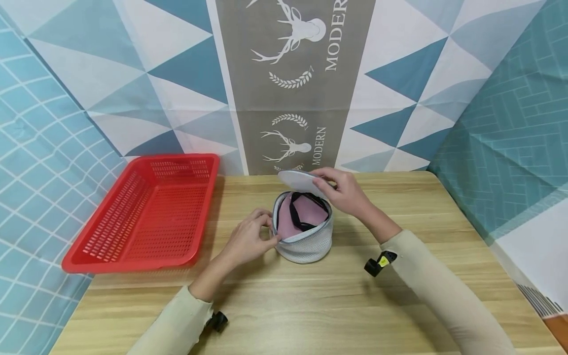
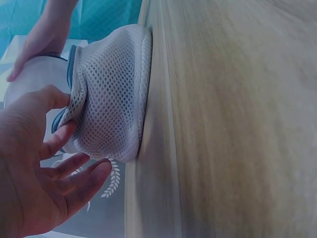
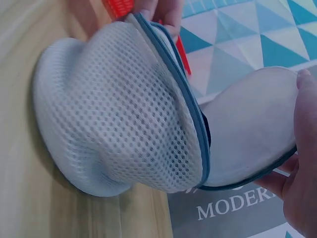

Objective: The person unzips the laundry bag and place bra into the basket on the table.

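Note:
A white mesh laundry bag [image 1: 310,247] stands on the table with its zip-edged round lid [image 1: 296,180] swung up at the back. Inside lies a pink item [image 1: 312,214] with black straps or trim; its kind cannot be told. My left hand [image 1: 249,239] pinches the near left rim between thumb and index finger. In the left wrist view, the other fingers of that hand [image 2: 34,163] spread beside the mesh wall [image 2: 111,89]. My right hand [image 1: 345,191] holds the lid's far edge, thumb on the white inner face [image 3: 252,129] and fingers behind it.
A red perforated plastic basket [image 1: 201,231] stands on the left of the wooden table [image 1: 310,315]. Patterned cloth walls [image 1: 177,93] close off the back and both sides. A small black wrist device [image 1: 380,264] juts out from the right sleeve.

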A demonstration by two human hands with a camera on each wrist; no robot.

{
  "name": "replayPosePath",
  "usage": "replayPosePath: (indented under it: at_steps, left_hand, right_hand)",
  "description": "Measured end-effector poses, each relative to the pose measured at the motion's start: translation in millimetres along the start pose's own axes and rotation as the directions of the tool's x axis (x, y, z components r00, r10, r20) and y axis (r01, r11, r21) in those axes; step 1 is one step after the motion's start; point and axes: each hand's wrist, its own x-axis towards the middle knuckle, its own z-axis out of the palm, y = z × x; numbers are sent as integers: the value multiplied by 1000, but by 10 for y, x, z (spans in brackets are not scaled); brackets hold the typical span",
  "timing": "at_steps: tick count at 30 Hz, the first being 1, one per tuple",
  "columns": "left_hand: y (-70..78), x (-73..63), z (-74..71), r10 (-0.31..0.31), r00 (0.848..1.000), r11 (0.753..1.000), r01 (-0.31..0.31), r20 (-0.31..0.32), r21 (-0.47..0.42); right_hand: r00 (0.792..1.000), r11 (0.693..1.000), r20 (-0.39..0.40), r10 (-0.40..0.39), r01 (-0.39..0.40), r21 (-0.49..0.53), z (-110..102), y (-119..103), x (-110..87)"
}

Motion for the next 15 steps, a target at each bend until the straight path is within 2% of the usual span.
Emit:
replayPosePath:
  at_steps: [7,11,15]
  left_hand:
    - [-9,-1,3,-6,1000,1000,6,0,3]
    - [-11,-5,1,-4,1000,1000,4,2,5]
    - [-8,-10,-2,-6,1000,1000,6,5,3]
  right_hand:
    - [990,994,-89,108,-107,17,26,101,112]
    - [983,992,-139,122,-118,40,50,187,148]
    - [983,991,-140,118,-108,81,75,263,159]
